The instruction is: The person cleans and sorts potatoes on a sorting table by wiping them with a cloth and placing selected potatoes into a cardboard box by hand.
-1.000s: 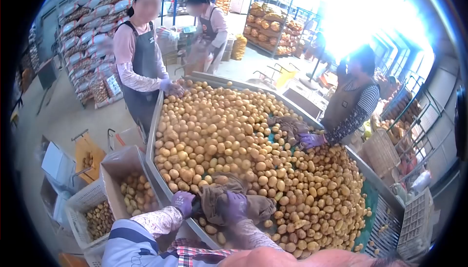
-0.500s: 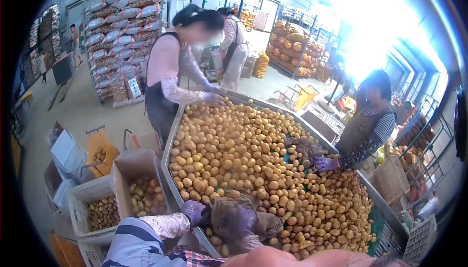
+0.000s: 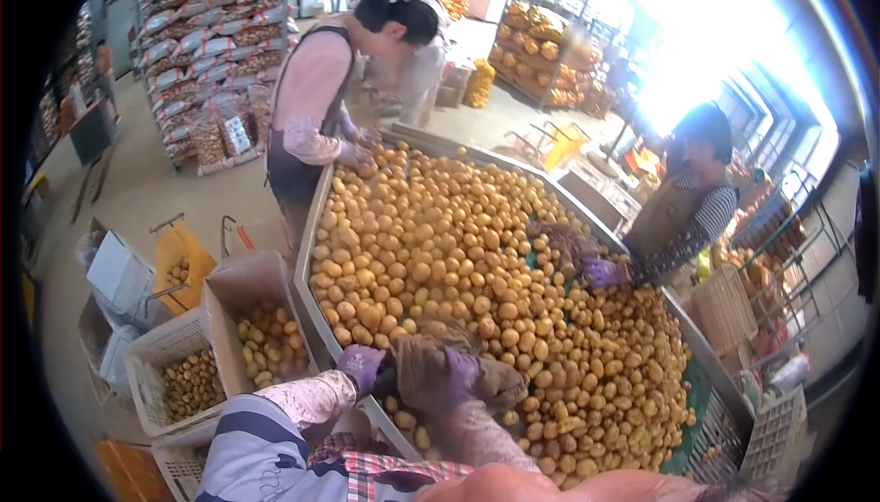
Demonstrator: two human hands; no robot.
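My left hand, in a purple glove, is closed at the left end of a crumpled brown cloth, beside the metal rim of the sorting table. My right hand, also gloved in purple, grips the middle of the same cloth, its fingertips partly lost in the folds. Under and around the cloth lie many yellow-brown potatoes, heaped across the table. Whatever the cloth covers is hidden.
Left of the table stand a carton and a white crate, both holding potatoes. A person in pink sleeves works at the far left corner. Across, another person's purple-gloved hand is by a brown cloth.
My view has shifted slightly. My right hand and the cloth have moved slightly, with more of my right forearm showing. The pink-sleeved person's hands have drawn back toward the table's left corner.
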